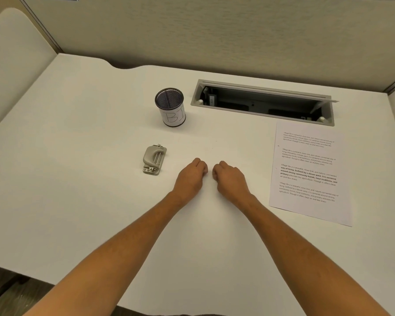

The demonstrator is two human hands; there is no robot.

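Desk (78, 201): white top that carries the mesh cup and everything else listed here; padded partition walls stand behind and to both sides.
Cable hatch (263, 89): long grey-framed opening sunk into the desk, just right of the mesh cup, its lid up and a dark cavity showing inside.
Printed sheet (309, 172): white page with four blocks of text, flat on the desk, well right of the mesh cup and nearer the person, its top edge close to the hatch frame.
Mesh cup (172, 108): dark wire cup standing upright, with a white paper label marked "B1" wrapped round it.
Left grip (191, 176): bare hand resting on the desk, nearer the person than the mesh cup, fingers curled under into a fist, holding nothing.
Right grip (230, 179): bare hand just beside the left grip, not touching it, right of the mesh cup and nearer the person, fingers likewise curled under, holding nothing.
Hole punch (154, 158): small grey punch lying on the desk, nearer the person than the mesh cup and slightly left of it, near the left grip but apart from it.
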